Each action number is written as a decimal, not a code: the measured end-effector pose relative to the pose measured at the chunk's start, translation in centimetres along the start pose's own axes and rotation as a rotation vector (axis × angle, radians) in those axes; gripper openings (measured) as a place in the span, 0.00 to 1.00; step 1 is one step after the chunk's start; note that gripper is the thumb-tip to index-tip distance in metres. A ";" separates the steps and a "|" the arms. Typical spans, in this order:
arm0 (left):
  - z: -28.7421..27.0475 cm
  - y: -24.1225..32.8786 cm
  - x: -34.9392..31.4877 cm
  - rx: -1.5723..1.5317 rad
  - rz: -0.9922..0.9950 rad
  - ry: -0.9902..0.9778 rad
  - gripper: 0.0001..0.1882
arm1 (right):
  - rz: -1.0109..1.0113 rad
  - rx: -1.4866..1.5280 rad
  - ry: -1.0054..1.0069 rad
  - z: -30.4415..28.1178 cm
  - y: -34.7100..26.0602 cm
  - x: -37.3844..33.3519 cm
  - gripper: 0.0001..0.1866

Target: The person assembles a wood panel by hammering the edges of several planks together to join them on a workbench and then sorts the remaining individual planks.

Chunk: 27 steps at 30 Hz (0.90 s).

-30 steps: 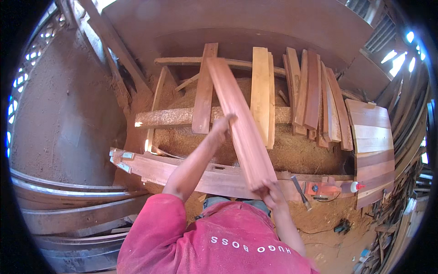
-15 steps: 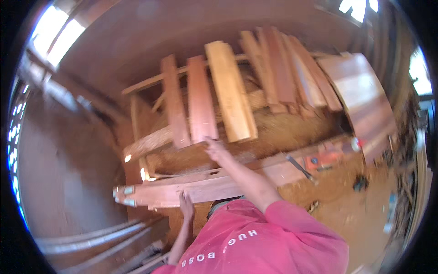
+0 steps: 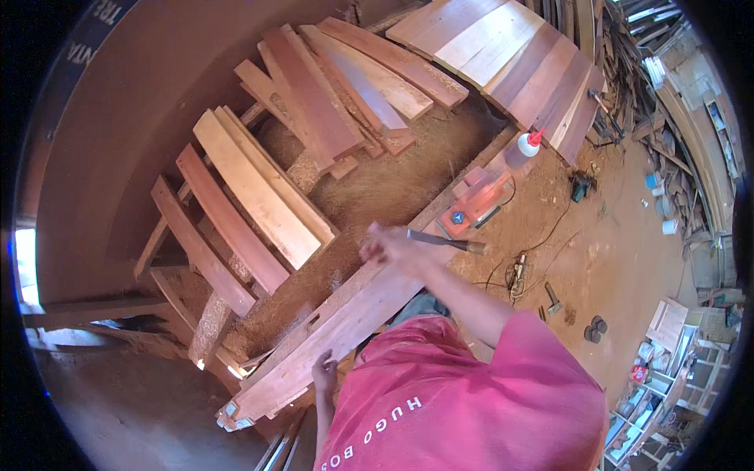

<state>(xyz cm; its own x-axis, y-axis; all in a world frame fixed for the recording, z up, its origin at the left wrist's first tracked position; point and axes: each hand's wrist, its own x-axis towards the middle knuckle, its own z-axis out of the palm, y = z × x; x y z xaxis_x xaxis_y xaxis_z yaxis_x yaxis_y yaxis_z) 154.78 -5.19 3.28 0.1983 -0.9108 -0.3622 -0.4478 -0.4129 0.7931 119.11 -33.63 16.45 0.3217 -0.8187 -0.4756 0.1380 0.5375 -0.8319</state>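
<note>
My right hand [image 3: 385, 246] is over the long wooden bench [image 3: 338, 326], blurred by motion, with fingers apart and nothing visible in it. Just right of it lies a long dark flat tool [image 3: 444, 240] with a brownish end; its kind is unclear. My left hand [image 3: 323, 372] is at the bench's near edge, fingers loosely bent and apart, holding nothing; whether it touches the wood I cannot tell. Beyond the bench lean a reddish board [image 3: 232, 216], a narrower reddish board [image 3: 200, 243] and pale yellow boards [image 3: 255, 188].
An orange power planer [image 3: 479, 202] and a white bottle with a red cap [image 3: 522, 149] stand farther along the bench. More boards [image 3: 314, 94] and a wide panel [image 3: 503, 59] are behind. A hammer [image 3: 553, 298], cords and a green power tool [image 3: 582, 186] lie on the floor.
My view has turned to the right. My right hand has left the end of the reddish board and come over the bench, near the dark tool. My left hand stays by the near edge.
</note>
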 end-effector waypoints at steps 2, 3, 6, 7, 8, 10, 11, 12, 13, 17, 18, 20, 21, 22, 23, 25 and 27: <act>-0.5 3.3 2.4 0.012 -0.099 -0.015 0.13 | -0.177 0.116 0.310 -8.0 -2.6 2.2 0.18; -0.6 5.0 3.4 0.010 -0.194 -0.016 0.12 | -0.229 0.189 0.434 -10.8 -5.6 2.8 0.15; 1.5 9.9 5.5 -0.014 -0.252 0.026 0.16 | -0.331 0.475 0.732 -21.7 -12.2 7.4 0.14; 2.2 11.2 6.1 -0.029 -0.292 0.051 0.17 | -0.335 0.508 0.783 -25.6 -13.0 10.0 0.15; 3.6 13.4 6.3 0.022 -0.352 0.011 0.21 | -0.343 0.532 0.847 -29.7 -13.1 12.3 0.16; 5.0 14.5 5.2 0.115 -0.282 0.021 0.22 | -0.212 0.514 0.880 -34.1 -13.8 16.7 0.22; 6.0 15.1 4.9 0.206 -0.213 0.008 0.22 | -0.082 0.483 0.931 -36.0 -13.8 18.6 0.28; 7.3 17.3 4.6 0.245 -0.241 -0.055 0.22 | -0.029 0.466 0.932 -38.5 -13.2 20.2 0.35; 8.5 19.8 4.4 0.284 -0.266 -0.117 0.22 | -0.035 0.467 0.923 -40.7 -12.6 21.7 0.35; 10.3 19.9 2.0 0.278 -0.406 -0.136 0.21 | -0.045 0.536 0.833 -41.6 -10.8 25.9 0.38; 10.5 20.0 1.9 0.280 -0.357 -0.140 0.21 | -0.067 0.539 0.801 -41.9 -10.7 26.2 0.35; 10.6 20.7 2.4 0.283 -0.303 -0.121 0.21 | -0.217 0.700 0.709 -41.4 -10.4 27.6 0.29; 10.6 21.9 3.0 0.320 -0.305 -0.127 0.21 | -0.213 0.698 0.706 -41.2 -10.2 27.5 0.29; 10.8 23.2 3.7 0.355 -0.307 -0.135 0.22 | -0.158 0.632 0.750 -40.9 -10.4 27.3 0.28; 10.9 24.0 4.5 0.391 -0.304 -0.146 0.24 | -0.105 0.567 0.798 -40.6 -10.6 26.9 0.28; 11.2 25.7 6.3 0.390 -0.308 -0.176 0.27 | -0.337 0.459 0.844 -38.2 -11.9 25.9 0.24; 11.6 27.8 7.8 0.226 -0.262 -0.112 0.28 | -0.547 0.341 0.885 -36.6 -13.3 23.1 0.20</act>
<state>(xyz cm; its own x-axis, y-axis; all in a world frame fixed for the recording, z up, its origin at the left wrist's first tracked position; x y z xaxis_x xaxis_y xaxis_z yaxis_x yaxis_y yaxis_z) 133.73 -23.74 16.80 0.2410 -0.7629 -0.5999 -0.5781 -0.6093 0.5426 90.47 -67.09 6.09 -0.6302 -0.7457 -0.2162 0.3528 -0.0271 -0.9353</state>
